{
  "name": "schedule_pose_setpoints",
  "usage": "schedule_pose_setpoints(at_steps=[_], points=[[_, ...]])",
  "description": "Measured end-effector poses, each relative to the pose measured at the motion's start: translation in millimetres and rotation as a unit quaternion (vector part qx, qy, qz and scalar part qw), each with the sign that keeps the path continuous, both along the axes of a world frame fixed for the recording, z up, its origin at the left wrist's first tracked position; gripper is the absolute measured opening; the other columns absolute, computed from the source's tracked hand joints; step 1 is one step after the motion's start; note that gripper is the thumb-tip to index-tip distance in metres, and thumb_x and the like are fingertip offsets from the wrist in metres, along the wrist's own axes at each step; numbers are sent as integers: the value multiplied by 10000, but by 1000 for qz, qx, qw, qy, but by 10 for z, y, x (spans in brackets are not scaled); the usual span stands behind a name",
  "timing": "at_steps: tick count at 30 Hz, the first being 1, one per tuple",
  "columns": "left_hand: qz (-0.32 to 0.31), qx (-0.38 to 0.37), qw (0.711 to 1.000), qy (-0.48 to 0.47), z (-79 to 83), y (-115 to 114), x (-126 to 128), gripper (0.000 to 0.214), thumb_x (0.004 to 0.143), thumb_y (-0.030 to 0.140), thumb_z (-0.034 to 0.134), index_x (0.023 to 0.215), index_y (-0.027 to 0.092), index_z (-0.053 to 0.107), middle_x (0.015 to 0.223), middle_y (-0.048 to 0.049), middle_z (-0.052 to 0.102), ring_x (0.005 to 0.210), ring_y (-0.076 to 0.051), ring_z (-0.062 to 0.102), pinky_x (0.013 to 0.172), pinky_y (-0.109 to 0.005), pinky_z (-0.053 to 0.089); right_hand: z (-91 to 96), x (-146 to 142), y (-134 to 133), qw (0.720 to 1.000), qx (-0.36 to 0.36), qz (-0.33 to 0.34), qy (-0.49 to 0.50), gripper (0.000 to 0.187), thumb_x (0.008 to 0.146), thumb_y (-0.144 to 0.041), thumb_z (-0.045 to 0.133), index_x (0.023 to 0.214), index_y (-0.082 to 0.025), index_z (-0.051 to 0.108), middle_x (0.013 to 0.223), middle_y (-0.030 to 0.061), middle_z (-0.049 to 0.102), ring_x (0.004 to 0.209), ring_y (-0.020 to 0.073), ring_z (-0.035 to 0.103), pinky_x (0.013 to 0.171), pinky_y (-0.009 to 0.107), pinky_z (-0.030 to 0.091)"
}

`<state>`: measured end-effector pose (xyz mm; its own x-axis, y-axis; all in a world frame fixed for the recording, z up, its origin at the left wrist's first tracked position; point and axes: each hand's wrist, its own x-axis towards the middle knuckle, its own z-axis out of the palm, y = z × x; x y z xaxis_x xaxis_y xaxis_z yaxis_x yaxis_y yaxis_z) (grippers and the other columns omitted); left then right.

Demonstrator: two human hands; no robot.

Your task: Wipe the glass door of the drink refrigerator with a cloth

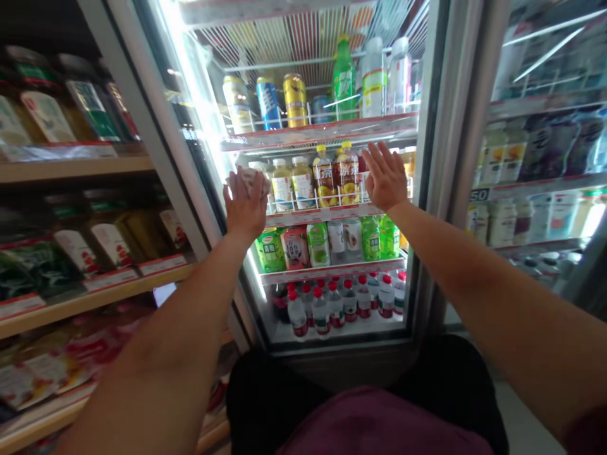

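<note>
Against the glass door (429,189) of a lit drinks fridge, both of the person's arms are stretched out. Their left hand (245,203) is closed round a crumpled pale cloth (249,179), fingers curled over it and pressing it to the pane near the bright left edge, level with the second shelf. Their right hand (385,175) lies flat on the same glass further right, fingers spread and straight, holding nothing. Behind the pane, between the two hands, stand yellow-capped tea bottles (325,179); one shelf up are cans (294,100) and a green soda bottle (344,79), and at the bottom a row of red-capped water bottles (349,299). Left of the fridge, wooden shelves (76,167) carry packaged goods, too blurred to identify. A second fridge door (540,158) stands to the right.
</note>
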<state>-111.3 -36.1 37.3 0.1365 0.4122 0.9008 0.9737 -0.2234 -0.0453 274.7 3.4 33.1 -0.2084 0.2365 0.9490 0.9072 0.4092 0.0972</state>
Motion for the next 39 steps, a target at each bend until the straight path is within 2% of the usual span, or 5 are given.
schedule_pose_setpoints(at_steps=[7, 11, 19, 26, 39], points=[[-21, 13, 1000, 17, 233, 8, 9, 631, 1157, 392, 435, 1739, 151, 410, 1844, -165, 180, 1705, -420, 95, 1358, -692, 22, 2, -14, -30, 1000, 5, -4, 4, 718, 1011, -223, 371, 1725, -225, 442, 1778, 33, 444, 1699, 300, 309, 1397, 601, 234], [-27, -5, 1000, 9, 179, 38, 115, 701, 1152, 485, 368, 1736, 98, 401, 1857, -143, 112, 1704, -424, 24, 1363, -652, 11, 5, -19, -38, 1000, -8, -6, 3, 721, 1015, -222, 359, 1733, -213, 427, 1797, 40, 411, 1710, 315, 276, 1403, 598, 218], [-30, -5, 999, 22, 350, 30, 166, 670, 1124, 338, 506, 1761, 169, 381, 1856, -148, 95, 1709, -422, 43, 1349, -722, -23, -2, -11, -12, 1000, -11, -3, 0, 723, 1016, -220, 356, 1736, -208, 422, 1801, 51, 404, 1710, 319, 273, 1406, 611, 214], [-44, -11, 999, 29, 132, 78, 292, 697, 1060, 250, 581, 1737, 179, 430, 1845, -168, 143, 1710, -403, 55, 1362, -695, 58, -7, -9, -4, 1000, -3, 4, 3, 718, 1025, -220, 367, 1741, -234, 415, 1794, 38, 417, 1707, 317, 284, 1398, 624, 232], [-32, -13, 998, 47, 166, 32, 390, 667, 1082, 227, 557, 1735, 160, 441, 1833, -205, 170, 1704, -410, 96, 1370, -677, 90, -11, -13, -1, 1000, 9, 7, 6, 713, 1027, -229, 384, 1739, -261, 421, 1777, 32, 445, 1698, 310, 312, 1389, 619, 255]])
